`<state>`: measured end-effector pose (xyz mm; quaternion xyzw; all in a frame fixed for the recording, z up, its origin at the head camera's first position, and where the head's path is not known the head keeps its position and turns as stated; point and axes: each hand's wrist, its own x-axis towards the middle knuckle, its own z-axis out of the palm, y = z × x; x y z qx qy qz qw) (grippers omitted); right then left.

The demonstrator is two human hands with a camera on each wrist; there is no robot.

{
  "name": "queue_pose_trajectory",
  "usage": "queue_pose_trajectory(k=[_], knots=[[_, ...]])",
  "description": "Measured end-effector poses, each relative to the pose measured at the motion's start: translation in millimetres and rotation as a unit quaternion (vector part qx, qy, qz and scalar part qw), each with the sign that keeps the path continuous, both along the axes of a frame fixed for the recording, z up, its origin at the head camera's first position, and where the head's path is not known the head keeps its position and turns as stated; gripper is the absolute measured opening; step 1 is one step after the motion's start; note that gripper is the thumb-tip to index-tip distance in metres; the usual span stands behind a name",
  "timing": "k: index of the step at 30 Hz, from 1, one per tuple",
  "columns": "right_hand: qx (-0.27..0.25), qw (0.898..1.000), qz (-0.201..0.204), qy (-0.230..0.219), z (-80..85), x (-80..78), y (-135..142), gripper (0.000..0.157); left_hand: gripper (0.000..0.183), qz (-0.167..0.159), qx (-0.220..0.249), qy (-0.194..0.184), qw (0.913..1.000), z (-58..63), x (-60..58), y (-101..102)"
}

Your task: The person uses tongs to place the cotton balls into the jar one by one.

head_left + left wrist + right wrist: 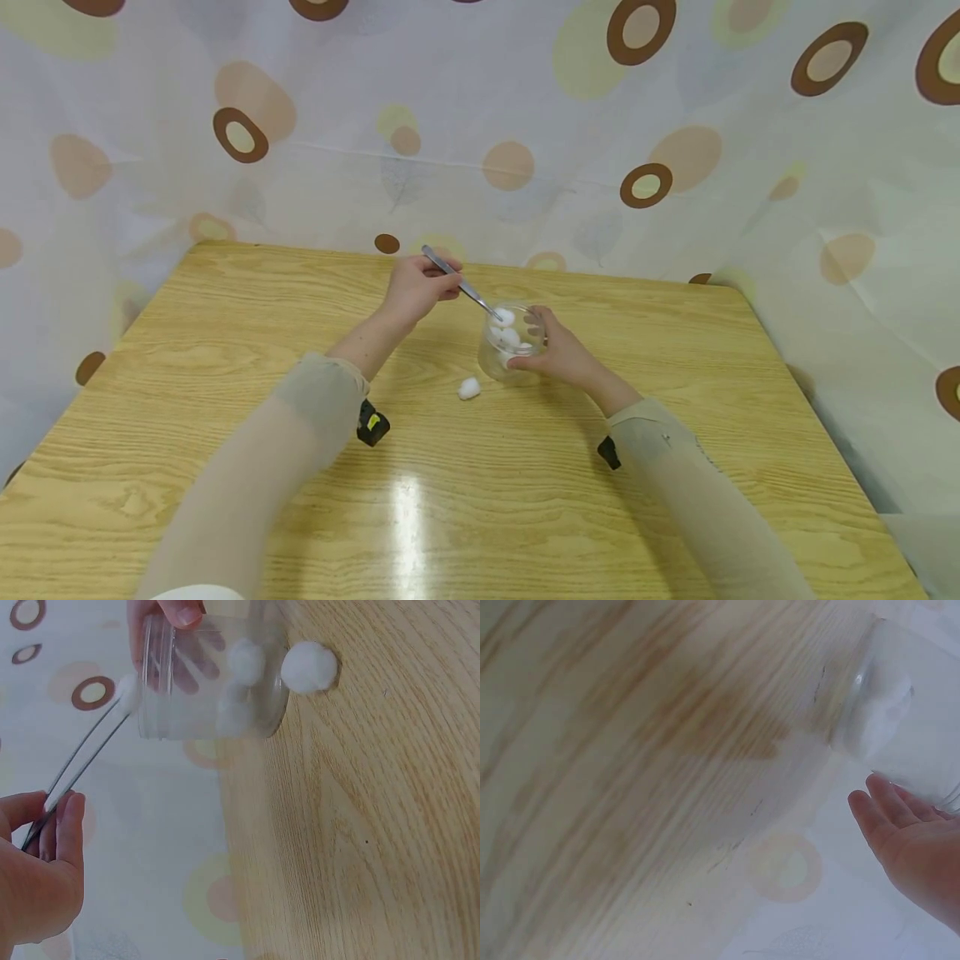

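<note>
My left hand [417, 287] pinches a pair of metal tweezers [467, 288] between thumb and fingers, pointed down and right. A white cotton ball [129, 694] is between the tweezer tips, right at the mouth of a clear jar [491, 363]. Around the jar's side near its rim, my right hand [562, 355] curls its thumb and fingers, holding it upright on the table. More cotton balls [246, 663] show through the jar wall, near its bottom. One loose cotton ball [468, 388] lies on the table just in front of the jar, to its left.
The wood-grain table [495, 508] reaches back to a pale hanging cloth [465, 100] with brown and beige ovals. Black wrist devices [372, 425] show beneath both sleeves. A bright light reflection lies on the tabletop toward me.
</note>
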<state>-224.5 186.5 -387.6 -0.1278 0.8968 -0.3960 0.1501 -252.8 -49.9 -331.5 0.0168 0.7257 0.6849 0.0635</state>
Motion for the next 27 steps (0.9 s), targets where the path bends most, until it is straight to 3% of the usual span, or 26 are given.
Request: queue_pose_trajectory(k=[18,27], knots=[[-0.006,1.0,-0.006,-0.008,-0.1,1.0,-1,0.092,0.028,-0.007,-0.003,-0.007,0.9999,-1.9,0.9,-2],[-0.001,1.0,-0.001,-0.002,0.3,1.3,0,0.091,0.032,-0.021,0.002,-0.017,0.9996,-1.5,3.3,-24]])
